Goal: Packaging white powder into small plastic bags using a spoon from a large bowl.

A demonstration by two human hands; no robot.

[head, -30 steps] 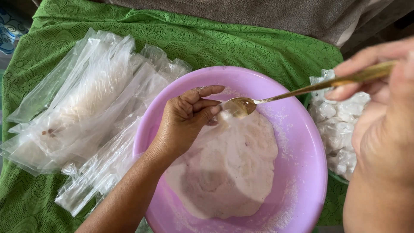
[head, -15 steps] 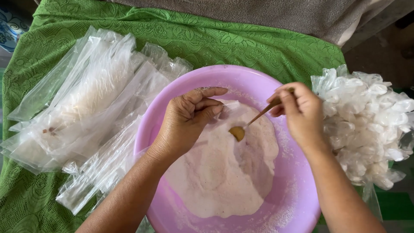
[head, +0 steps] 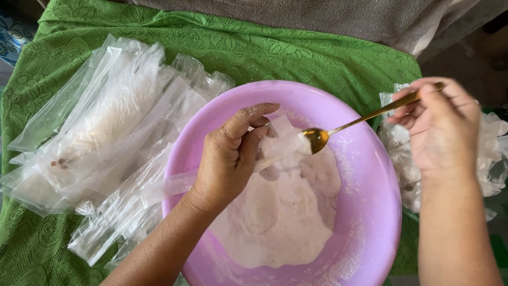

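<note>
Pink powder (head: 280, 222) fills the purple basin (head: 370, 212) on the green cloth (head: 296, 53). My left hand (head: 230, 156) pinches open a small clear bag (head: 283, 143) over the basin. My right hand (head: 442, 124) grips a golden spoon (head: 338, 130), its bowl at the bag mouth. Empty bags (head: 100, 132) lie near the cloth's left edge.

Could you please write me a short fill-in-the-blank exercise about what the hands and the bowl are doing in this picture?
1. The right hand holds a gold-coloured ____ by its handle.
2. The left hand holds open a narrow clear plastic bag over a bowl whose colour is ____.
3. The bowl holds a pale ____.
4. The pile of clear plastic bags lies on a cloth whose colour is ____.

Missing words: spoon; purple; powder; green
</note>
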